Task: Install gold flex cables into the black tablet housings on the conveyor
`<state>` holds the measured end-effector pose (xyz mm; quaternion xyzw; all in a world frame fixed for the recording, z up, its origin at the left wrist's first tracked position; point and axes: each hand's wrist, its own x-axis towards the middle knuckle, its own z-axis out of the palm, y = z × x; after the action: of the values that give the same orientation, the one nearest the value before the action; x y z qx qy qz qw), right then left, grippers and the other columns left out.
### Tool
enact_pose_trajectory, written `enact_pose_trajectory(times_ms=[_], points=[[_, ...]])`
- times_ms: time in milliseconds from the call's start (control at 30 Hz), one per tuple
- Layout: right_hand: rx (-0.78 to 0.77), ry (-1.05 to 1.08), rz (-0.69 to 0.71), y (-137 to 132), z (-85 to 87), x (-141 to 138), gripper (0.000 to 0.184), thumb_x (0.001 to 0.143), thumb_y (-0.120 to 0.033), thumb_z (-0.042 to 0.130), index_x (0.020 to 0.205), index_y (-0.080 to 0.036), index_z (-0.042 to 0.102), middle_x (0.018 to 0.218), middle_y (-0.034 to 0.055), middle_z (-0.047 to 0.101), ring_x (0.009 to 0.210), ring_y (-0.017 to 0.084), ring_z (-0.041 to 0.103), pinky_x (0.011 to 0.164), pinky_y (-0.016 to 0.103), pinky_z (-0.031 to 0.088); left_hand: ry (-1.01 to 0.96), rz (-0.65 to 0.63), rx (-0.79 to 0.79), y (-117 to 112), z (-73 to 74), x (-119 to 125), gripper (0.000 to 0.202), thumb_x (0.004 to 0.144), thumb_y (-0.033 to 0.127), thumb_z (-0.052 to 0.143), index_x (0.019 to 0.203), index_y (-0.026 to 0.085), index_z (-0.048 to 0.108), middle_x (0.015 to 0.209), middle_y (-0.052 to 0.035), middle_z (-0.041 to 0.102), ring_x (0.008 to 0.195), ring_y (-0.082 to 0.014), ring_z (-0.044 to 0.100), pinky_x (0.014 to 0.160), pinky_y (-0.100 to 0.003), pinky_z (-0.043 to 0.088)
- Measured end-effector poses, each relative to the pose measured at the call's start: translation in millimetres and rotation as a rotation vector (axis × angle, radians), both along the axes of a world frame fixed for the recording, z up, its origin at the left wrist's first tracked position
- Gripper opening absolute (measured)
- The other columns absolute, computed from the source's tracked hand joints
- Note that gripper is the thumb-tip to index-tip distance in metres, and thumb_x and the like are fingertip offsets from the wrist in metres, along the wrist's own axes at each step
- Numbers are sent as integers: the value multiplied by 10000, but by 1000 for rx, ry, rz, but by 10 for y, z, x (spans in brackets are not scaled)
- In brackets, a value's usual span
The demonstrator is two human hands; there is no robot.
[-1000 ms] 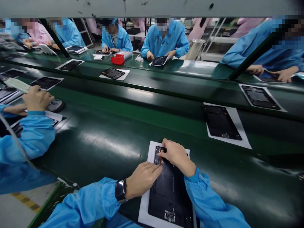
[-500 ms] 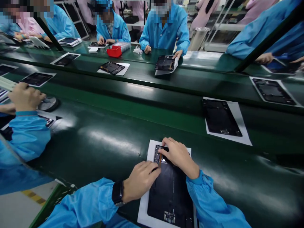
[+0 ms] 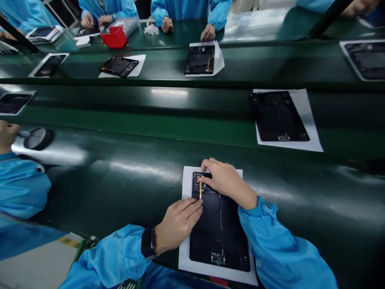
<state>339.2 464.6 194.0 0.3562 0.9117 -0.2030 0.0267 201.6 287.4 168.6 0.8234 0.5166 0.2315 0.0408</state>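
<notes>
A black tablet shell [image 3: 219,233], opened to show its inside, lies on a white sheet [image 3: 188,182] in front of me. A thin orange flex cable [image 3: 200,189] runs down near its upper left corner. With its fingers close together, my left hand [image 3: 179,222] has its tips on the cable's lower end; its thumb is largely hidden. My right hand [image 3: 227,182] reaches over the top edge, thumb on the cable's upper end and index finger curled at the shell's edge. The connector beneath that thumb is partly covered.
Another tablet shell [image 3: 279,116] lies on white paper at the right. More shells, such as one [image 3: 200,60] near a co-worker's hand [image 3: 208,33], line the far ledge. A red bin [image 3: 114,37] stands there. At left are a round dish [image 3: 37,138] and a neighbour's sleeve [image 3: 22,188].
My view has tilted down. My left fingers have straightened and flattened against the cable's lower end; my right hand stays at its top. Across the bench, a co-worker's hand has let the shell's paper lie down.
</notes>
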Motion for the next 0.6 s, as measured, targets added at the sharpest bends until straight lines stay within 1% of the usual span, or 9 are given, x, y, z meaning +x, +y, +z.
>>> enact_pose_trajectory(times_ms=[133, 333, 467, 600], points=[[-10, 7, -1, 14, -9, 10, 250, 839, -378, 715, 955, -232, 548, 916, -7, 604, 692, 156, 576, 567, 295, 253, 14, -16, -11, 3, -8, 0, 232, 978, 113, 454, 1118, 105, 638, 1186, -105, 677, 1106, -213, 626, 873, -363, 584], [-7, 0, 1, 20, -11, 2, 257, 841, -391, 707, 960, -226, 549, 917, 1, 611, 702, 161, 577, 563, 294, 259, 29, -25, 16, 16, -7, -1, 207, 964, 109, 488, 1095, 86, 646, 1166, -108, 685, 1069, -215, 630, 862, -355, 582], [-4, 4, -4, 15, -5, 5, 259, 840, -391, 711, 952, -226, 546, 917, -1, 614, 697, 166, 581, 558, 294, 243, 46, -26, 9, 23, 7, -2, 211, 978, 116, 470, 1090, 94, 647, 1174, -101, 683, 1065, -217, 631, 858, -358, 579], [-6, 6, -5, 11, -2, 1, 249, 845, -384, 708, 955, -227, 549, 926, 2, 616, 703, 167, 588, 563, 296, 250, 85, -36, 8, 10, 1, 19, 210, 977, 112, 470, 1097, 78, 638, 1186, -118, 673, 1074, -232, 632, 856, -370, 574]])
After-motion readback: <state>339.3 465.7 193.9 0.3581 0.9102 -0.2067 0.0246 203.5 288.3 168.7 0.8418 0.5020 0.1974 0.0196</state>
